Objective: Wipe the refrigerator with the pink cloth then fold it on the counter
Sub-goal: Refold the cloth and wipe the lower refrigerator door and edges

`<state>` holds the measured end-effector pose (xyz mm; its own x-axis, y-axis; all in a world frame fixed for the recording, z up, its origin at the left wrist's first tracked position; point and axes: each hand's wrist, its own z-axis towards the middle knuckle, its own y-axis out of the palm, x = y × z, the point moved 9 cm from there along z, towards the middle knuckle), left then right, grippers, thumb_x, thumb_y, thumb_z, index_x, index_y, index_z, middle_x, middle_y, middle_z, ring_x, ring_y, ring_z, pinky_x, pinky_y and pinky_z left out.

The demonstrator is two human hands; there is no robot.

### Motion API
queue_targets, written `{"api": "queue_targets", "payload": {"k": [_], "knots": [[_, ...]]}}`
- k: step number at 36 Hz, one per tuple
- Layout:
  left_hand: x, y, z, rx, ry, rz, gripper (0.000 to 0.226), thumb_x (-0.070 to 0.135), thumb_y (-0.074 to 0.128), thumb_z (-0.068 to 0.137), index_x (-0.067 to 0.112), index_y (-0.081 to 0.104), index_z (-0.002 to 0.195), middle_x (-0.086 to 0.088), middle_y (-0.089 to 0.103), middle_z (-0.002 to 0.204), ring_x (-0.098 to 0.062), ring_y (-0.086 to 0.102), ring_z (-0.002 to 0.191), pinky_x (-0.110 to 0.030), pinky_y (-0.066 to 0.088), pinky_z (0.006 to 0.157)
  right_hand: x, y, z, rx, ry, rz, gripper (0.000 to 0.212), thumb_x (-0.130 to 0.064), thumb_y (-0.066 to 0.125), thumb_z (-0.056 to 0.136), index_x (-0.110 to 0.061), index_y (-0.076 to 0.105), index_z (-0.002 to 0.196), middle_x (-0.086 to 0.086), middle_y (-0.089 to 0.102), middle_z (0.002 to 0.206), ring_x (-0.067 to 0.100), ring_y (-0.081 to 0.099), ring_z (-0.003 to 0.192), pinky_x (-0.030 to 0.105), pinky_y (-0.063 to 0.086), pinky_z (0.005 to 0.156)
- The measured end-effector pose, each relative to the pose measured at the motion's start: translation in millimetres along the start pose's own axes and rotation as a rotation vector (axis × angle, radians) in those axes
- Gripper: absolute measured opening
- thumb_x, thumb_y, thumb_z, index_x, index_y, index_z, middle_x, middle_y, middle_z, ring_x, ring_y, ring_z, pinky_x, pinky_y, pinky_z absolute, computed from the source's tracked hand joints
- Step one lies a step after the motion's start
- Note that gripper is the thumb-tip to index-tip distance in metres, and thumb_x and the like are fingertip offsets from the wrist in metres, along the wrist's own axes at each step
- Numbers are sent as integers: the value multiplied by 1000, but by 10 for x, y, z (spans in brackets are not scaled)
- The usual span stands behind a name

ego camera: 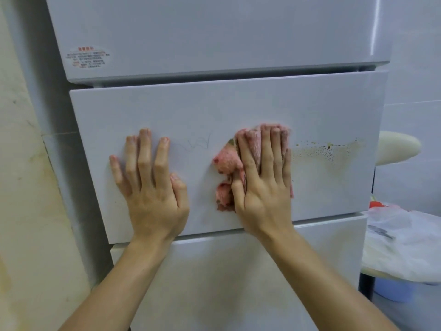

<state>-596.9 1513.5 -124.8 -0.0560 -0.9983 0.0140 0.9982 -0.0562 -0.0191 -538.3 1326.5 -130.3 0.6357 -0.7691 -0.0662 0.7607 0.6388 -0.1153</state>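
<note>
A white refrigerator (214, 39) fills the view, with a middle drawer front (322, 111) between an upper door and a lower door. My right hand (265, 180) presses the bunched pink cloth (226, 163) flat against the drawer front with straight fingers; the thumb lies over a fold of it. My left hand (149, 187) rests flat on the same drawer front, to the left of the cloth, holding nothing. A brownish speckled stain (329, 151) spreads on the drawer front just right of the cloth. Thin dark scribble marks (200, 145) sit between my hands.
A sticker with red print (87, 57) is on the upper door's lower left. A stained cream wall (26, 187) stands to the left. To the right are a cream stool seat (398, 146), a white plastic bag (403, 244) on a round surface, and a blue tub (393, 292) below.
</note>
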Motion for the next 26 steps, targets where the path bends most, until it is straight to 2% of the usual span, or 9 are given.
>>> {"api": "queue_targets", "payload": {"k": [5, 13, 17, 21, 26], "knots": [[11, 3, -13, 7, -17, -15, 63, 6, 52, 93, 4, 43, 156, -21, 31, 168, -41, 23, 158, -68, 10, 127, 60, -133, 355, 44, -40, -18, 62, -26, 43, 102, -14, 35, 163, 22, 20, 171, 33, 9, 161, 47, 2, 132], [30, 18, -9, -21, -16, -14, 61, 9, 48, 95, 3, 43, 156, -22, 30, 168, -40, 20, 158, -66, 9, 128, 298, -36, -518, -14, 45, -28, 63, -26, 41, 103, -15, 27, 164, 20, 16, 172, 31, 3, 163, 49, 4, 132], [108, 70, -9, -27, -47, -15, 64, 9, 48, 94, 0, 39, 157, -27, 26, 168, -47, 19, 157, -70, 8, 126, 332, 5, -669, -42, 52, -32, 63, -27, 42, 103, -15, 27, 164, 21, 17, 171, 35, 7, 163, 51, 6, 132], [202, 138, 1, -25, -90, -4, 69, 7, 51, 89, -4, 36, 156, -33, 24, 166, -54, 17, 156, -76, 7, 122, 308, -83, -436, -15, 21, -14, 62, -28, 45, 104, -18, 29, 163, 19, 15, 172, 33, 5, 163, 50, 5, 132], [197, 153, -7, -22, -89, 1, 67, 7, 51, 88, -5, 38, 152, -34, 25, 165, -55, 19, 154, -77, 7, 122, 370, -227, 256, 89, 55, 23, 61, -26, 45, 100, -15, 38, 160, 23, 25, 170, 38, 16, 161, 51, 7, 132]]}}
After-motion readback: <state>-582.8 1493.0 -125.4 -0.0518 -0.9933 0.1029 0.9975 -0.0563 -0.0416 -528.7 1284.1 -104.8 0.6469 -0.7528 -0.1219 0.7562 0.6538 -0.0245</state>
